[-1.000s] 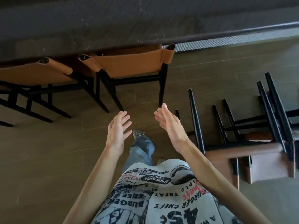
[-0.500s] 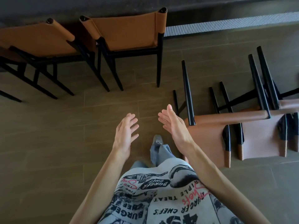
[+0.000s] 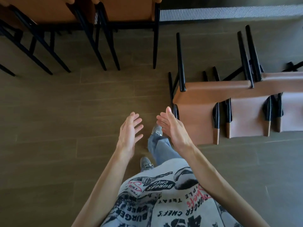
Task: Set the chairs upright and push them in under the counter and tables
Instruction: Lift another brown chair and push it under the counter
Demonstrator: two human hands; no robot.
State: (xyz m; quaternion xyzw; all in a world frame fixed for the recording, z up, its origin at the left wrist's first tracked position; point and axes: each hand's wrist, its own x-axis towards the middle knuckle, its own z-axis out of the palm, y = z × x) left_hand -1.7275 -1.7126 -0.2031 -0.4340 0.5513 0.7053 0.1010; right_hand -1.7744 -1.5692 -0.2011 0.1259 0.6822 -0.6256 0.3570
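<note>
Toppled chairs (image 3: 242, 102): tan leather, slim black legs.

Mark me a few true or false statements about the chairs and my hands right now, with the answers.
1. The left hand and right hand both hold nothing. True.
2. The chairs on the right stand upright. False: they lie tipped over on the floor.
3. The two tan chairs at top left stand on their legs. True.
4. The right hand grips a chair leg. False: its fingers are straight and grip nothing.
</note>
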